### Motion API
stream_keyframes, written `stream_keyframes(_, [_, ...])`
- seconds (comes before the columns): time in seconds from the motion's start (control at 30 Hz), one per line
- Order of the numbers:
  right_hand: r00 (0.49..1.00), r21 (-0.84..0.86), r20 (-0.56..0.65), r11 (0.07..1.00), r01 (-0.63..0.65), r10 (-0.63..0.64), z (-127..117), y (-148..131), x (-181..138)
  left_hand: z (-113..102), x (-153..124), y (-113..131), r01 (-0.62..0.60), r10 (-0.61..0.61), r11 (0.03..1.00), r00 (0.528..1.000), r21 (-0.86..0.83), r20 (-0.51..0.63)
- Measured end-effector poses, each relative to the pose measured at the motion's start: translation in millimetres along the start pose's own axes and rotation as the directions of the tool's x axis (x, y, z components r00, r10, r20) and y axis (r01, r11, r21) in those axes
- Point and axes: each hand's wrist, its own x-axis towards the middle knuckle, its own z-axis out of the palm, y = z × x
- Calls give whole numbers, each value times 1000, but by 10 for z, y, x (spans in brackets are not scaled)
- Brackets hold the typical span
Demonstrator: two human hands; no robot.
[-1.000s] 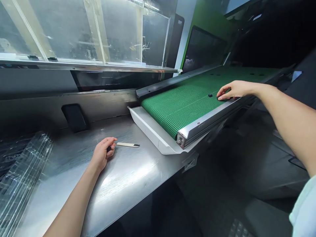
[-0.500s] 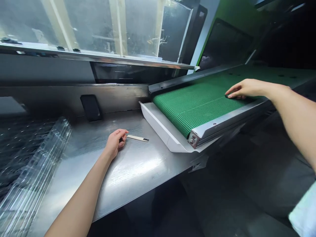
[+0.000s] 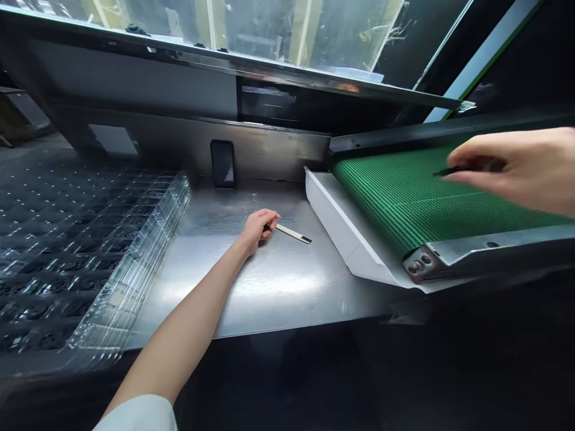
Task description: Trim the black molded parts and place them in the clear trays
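A person's bare hands at work on a metal table (image 3: 278, 305) beside a conveyor with a ridged green belt (image 3: 399, 197). Faint pale marks on a dark panel (image 3: 269, 103) at the back are too blurred to tell whether they are writing. The right hand (image 3: 516, 170), blurred, is above the belt, thumb and fingers pinched nearly together on a small black part (image 3: 450, 170) that pokes out past the fingertips. The left hand (image 3: 260, 228) rests on the table, fingers curled closed around a small dark piece (image 3: 266, 227), just beside a slim cream-coloured stick (image 3: 294, 233) with a black end. Under the near end of the belt sits a white trough (image 3: 339, 230). A dark phone-like slab (image 3: 223, 164) leans on the metal wall behind the table, and at far left stands a stack of clear plastic trays (image 3: 144, 263) with dark round shapes in it. Compared with half a second ago, when the right fingertips were down at the belt, that hand is raised and closer to the camera; the view has swung left, showing more of the trays, while the left hand keeps its curled grip.
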Motion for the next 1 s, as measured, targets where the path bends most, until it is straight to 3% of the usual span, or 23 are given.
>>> stream_keyframes(0.07, [945, 74, -25, 942, 326, -325, 86, -719, -134, 3, -11, 3, 0, 1, 1000, 1000, -22, 28])
stream_keyframes(0.1, [905, 151, -14, 894, 422, -425, 136, -1050, -204, 11, -19, 4, 0, 2, 999, 999, -38, 49])
stream_keyframes(0.17, [880, 309, -18, 834, 457, -475, 281, -1581, -312, 38, -37, 9, 3, 4, 997, 995, -76, 99])
stream_keyframes(0.27, [933, 489, -30, 809, 327, -359, 662, -1986, -312, 85, -65, 32, 16, 6, 991, 986, -129, 168])
stream_keyframes(0.37, [984, 588, -34, 793, 160, -174, 1203, -2073, -130, 110, -80, 70, 28, 9, 986, 975, -163, 222])
stream_keyframes(0.47, [996, 661, -71, 745, 88, -55, 1722, -2108, 57, 110, -78, 102, 20, 25, 984, 969, -179, 244])
stream_keyframes(0.57, [997, 691, -76, 721, 46, 9, 2060, -2189, 111, 105, -70, 106, 16, 21, 986, 975, -164, 222])
stream_keyframes(0.7, [994, 720, -104, 691, 66, 13, 2233, -2236, 49, 85, -64, 79, -39, 57, 992, 987, -123, 151])
stream_keyframes(0.83, [993, 804, -114, 590, 72, 35, 2303, -2161, -25, 65, -65, 59, -40, 47, 995, 995, -88, 90])
stream_keyframes(0.9, [991, 855, -60, 518, -12, 123, 2348, -2135, -56, 68, -67, 54, -32, 37, 997, 997, -70, 65])
stream_keyframes(1.0, [953, 930, 110, 309, -199, 283, 2412, -2154, -90, 83, -64, 37, -46, 47, 999, 998, -25, 36])
